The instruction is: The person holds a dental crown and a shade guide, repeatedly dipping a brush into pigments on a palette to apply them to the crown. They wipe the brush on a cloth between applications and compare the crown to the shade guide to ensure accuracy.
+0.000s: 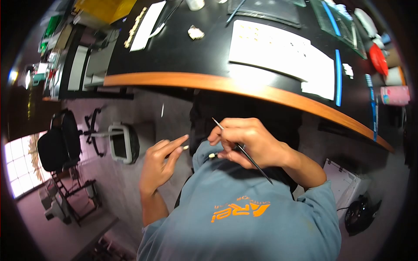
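Observation:
My right hand (248, 143) is closed around a thin dark rod-like tool (252, 163), which runs diagonally from above my fingers down over my wrist. A tiny pale piece (212, 155) shows at that hand's fingertips. My left hand (161, 163) is raised beside it with fingers extended, and a small whitish bit (186, 148) sits at its fingertips. Both hands hover in front of my grey-blue shirt (244, 217) with an orange logo, below the table edge and a short gap apart.
A black table with a curved wooden edge (226, 85) spans the top. On it lie white sheets (278, 52), a blue strip (338, 78), a red object (378, 58) and a pink container (394, 95). A black chair (61, 145) and a grey bin (123, 142) stand on the left.

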A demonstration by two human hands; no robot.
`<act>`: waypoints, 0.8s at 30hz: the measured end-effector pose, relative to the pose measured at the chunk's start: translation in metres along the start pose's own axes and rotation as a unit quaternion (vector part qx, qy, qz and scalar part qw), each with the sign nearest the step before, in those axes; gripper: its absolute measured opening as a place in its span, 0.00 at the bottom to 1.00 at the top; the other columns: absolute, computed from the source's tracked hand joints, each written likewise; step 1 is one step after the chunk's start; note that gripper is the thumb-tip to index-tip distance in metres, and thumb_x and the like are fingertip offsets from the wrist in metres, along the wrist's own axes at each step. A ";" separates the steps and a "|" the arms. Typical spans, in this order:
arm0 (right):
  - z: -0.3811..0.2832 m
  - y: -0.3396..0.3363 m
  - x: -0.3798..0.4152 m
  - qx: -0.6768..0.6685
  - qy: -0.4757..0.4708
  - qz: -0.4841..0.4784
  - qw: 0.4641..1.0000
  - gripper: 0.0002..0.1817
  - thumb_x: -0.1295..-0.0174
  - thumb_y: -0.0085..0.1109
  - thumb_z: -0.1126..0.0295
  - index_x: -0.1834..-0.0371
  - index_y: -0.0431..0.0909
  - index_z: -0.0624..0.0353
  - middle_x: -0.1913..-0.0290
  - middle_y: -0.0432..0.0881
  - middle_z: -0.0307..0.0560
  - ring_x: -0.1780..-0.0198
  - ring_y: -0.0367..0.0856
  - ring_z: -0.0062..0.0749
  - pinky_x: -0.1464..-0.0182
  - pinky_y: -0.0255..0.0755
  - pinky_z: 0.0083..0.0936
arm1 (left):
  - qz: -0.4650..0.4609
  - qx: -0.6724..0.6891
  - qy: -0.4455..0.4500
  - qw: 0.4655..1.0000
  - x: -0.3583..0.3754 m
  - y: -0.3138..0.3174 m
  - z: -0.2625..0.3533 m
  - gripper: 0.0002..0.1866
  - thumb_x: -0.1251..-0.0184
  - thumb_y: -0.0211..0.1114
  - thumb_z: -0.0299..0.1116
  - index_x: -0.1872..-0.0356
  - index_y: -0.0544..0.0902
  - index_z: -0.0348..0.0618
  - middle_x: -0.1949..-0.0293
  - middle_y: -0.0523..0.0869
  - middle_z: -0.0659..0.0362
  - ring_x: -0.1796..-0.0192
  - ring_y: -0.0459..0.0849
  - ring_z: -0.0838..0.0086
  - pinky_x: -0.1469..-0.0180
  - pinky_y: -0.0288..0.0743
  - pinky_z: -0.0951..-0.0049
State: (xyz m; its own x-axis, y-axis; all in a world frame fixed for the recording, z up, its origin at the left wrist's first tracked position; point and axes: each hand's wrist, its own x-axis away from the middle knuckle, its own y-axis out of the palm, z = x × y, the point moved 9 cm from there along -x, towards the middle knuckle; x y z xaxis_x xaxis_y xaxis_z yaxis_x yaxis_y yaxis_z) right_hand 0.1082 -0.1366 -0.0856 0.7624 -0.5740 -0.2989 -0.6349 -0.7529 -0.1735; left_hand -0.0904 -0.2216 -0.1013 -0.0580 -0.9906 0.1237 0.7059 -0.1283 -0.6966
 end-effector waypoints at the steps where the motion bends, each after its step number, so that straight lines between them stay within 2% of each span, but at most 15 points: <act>1: -0.022 -0.019 0.001 0.040 -0.026 0.022 0.999 0.15 0.46 0.75 0.88 0.74 0.75 0.62 0.52 0.90 0.54 0.59 0.92 0.34 0.62 0.86 0.27 | 0.007 -0.006 0.019 1.000 -0.003 -0.012 0.011 0.17 0.23 0.68 0.26 0.37 0.91 0.39 0.74 0.78 0.55 0.71 0.73 0.70 0.66 0.68 0.68; 2: -0.039 -0.042 0.002 0.074 0.000 0.028 0.997 0.13 0.48 0.74 0.90 0.73 0.78 0.64 0.53 0.90 0.54 0.58 0.93 0.33 0.60 0.88 0.28 | 0.015 -0.013 0.037 0.999 -0.008 -0.024 0.024 0.17 0.23 0.68 0.25 0.37 0.90 0.39 0.74 0.77 0.56 0.71 0.73 0.70 0.66 0.67 0.68; 4: -0.072 -0.100 0.003 0.142 -0.064 0.101 0.983 0.12 0.45 0.72 0.90 0.73 0.78 0.65 0.56 0.89 0.55 0.59 0.92 0.32 0.56 0.88 0.27 | 0.024 -0.058 0.103 0.993 -0.024 -0.045 0.060 0.17 0.23 0.68 0.25 0.37 0.90 0.38 0.75 0.77 0.56 0.71 0.72 0.69 0.65 0.66 0.68; 5: -0.071 -0.132 0.009 0.169 0.019 0.149 0.974 0.11 0.40 0.71 0.88 0.70 0.77 0.65 0.55 0.88 0.54 0.58 0.91 0.29 0.54 0.87 0.26 | 0.033 -0.081 0.134 0.987 -0.032 -0.055 0.079 0.17 0.23 0.67 0.24 0.37 0.90 0.38 0.75 0.77 0.57 0.70 0.71 0.69 0.65 0.65 0.68; 6: -0.081 -0.165 0.010 0.177 -0.014 0.239 0.955 0.06 0.36 0.70 0.85 0.64 0.82 0.65 0.55 0.88 0.46 0.63 0.87 0.20 0.58 0.84 0.20 | 0.038 -0.098 0.163 0.981 -0.041 -0.062 0.094 0.18 0.25 0.67 0.23 0.37 0.91 0.37 0.75 0.75 0.57 0.71 0.70 0.68 0.65 0.64 0.67; 7: -0.078 -0.197 0.010 0.198 0.006 0.271 0.942 0.07 0.36 0.71 0.85 0.59 0.83 0.66 0.52 0.88 0.46 0.60 0.86 0.19 0.52 0.84 0.19 | 0.046 -0.114 0.205 0.971 -0.052 -0.066 0.114 0.22 0.30 0.71 0.21 0.35 0.90 0.41 0.74 0.73 0.56 0.70 0.72 0.63 0.64 0.69 0.62; 9: -0.068 -0.252 0.006 0.263 0.068 0.271 0.923 0.09 0.35 0.74 0.82 0.54 0.84 0.67 0.60 0.87 0.39 0.59 0.84 0.17 0.54 0.79 0.18 | 0.070 -0.127 0.277 0.950 -0.077 -0.066 0.147 0.24 0.33 0.71 0.22 0.34 0.90 0.43 0.72 0.76 0.55 0.67 0.74 0.63 0.61 0.70 0.63; 10: -0.059 -0.273 0.000 0.318 0.052 0.247 0.914 0.09 0.35 0.75 0.80 0.55 0.84 0.66 0.65 0.83 0.34 0.63 0.79 0.15 0.57 0.75 0.18 | 0.058 -0.127 0.312 0.940 -0.094 -0.065 0.156 0.26 0.34 0.72 0.22 0.34 0.89 0.46 0.70 0.78 0.55 0.65 0.77 0.61 0.58 0.73 0.61; 12: -0.035 -0.302 -0.008 0.309 0.045 0.223 0.924 0.09 0.36 0.73 0.83 0.58 0.81 0.65 0.67 0.73 0.32 0.63 0.71 0.16 0.57 0.72 0.18 | 0.081 -0.155 0.387 0.905 -0.127 -0.062 0.181 0.20 0.31 0.72 0.30 0.39 0.89 0.47 0.63 0.83 0.56 0.59 0.83 0.60 0.56 0.78 0.58; 14: -0.025 -0.313 -0.017 0.388 0.038 0.156 0.908 0.12 0.37 0.67 0.88 0.63 0.74 0.61 0.66 0.71 0.34 0.62 0.70 0.16 0.56 0.72 0.20 | 0.095 -0.128 0.443 0.882 -0.167 -0.052 0.209 0.17 0.29 0.72 0.37 0.41 0.89 0.50 0.60 0.87 0.56 0.53 0.88 0.59 0.53 0.84 0.56; 15: -0.022 -0.313 -0.021 0.359 0.039 0.159 0.919 0.15 0.38 0.68 0.88 0.66 0.71 0.59 0.66 0.71 0.34 0.62 0.69 0.17 0.57 0.72 0.20 | 0.091 -0.106 0.442 0.886 -0.183 -0.051 0.225 0.14 0.28 0.71 0.39 0.45 0.91 0.51 0.60 0.89 0.55 0.51 0.91 0.57 0.51 0.86 0.55; 18: -0.008 -0.311 -0.022 0.345 0.079 0.185 0.917 0.16 0.38 0.68 0.87 0.68 0.68 0.59 0.67 0.69 0.34 0.64 0.66 0.18 0.60 0.68 0.20 | 0.138 -0.006 0.464 0.875 -0.239 -0.040 0.257 0.11 0.30 0.72 0.44 0.57 0.95 0.50 0.63 0.93 0.51 0.56 0.94 0.52 0.53 0.88 0.52; 20: -0.010 -0.302 -0.024 0.360 0.066 0.188 0.912 0.16 0.37 0.69 0.85 0.68 0.68 0.59 0.68 0.68 0.33 0.65 0.66 0.18 0.61 0.65 0.19 | 0.149 0.075 0.474 0.864 -0.270 -0.030 0.267 0.10 0.31 0.72 0.41 0.58 0.95 0.49 0.65 0.92 0.50 0.57 0.94 0.51 0.54 0.88 0.52; 21: -0.012 -0.298 -0.023 0.361 0.086 0.193 0.908 0.15 0.36 0.68 0.86 0.67 0.68 0.61 0.68 0.67 0.35 0.65 0.65 0.18 0.60 0.66 0.19 | 0.146 0.060 0.471 0.868 -0.274 -0.028 0.272 0.10 0.32 0.71 0.40 0.59 0.94 0.48 0.65 0.93 0.50 0.58 0.93 0.51 0.55 0.88 0.52; 24: -0.020 -0.289 -0.018 0.417 0.048 0.177 0.890 0.11 0.33 0.66 0.85 0.66 0.71 0.65 0.68 0.71 0.40 0.66 0.68 0.20 0.60 0.69 0.20 | 0.166 0.075 0.471 0.863 -0.285 -0.025 0.270 0.09 0.32 0.71 0.38 0.62 0.93 0.46 0.68 0.91 0.51 0.60 0.93 0.52 0.58 0.88 0.52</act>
State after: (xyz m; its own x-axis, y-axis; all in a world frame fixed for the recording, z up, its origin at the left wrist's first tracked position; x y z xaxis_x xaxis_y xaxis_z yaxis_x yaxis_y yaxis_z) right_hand 0.2807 0.0852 -0.0112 0.4774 -0.7834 -0.3981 -0.6797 -0.0421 -0.7322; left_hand 0.0993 0.0765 0.0715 -0.3328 -0.5803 -0.7433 0.8735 0.1074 -0.4748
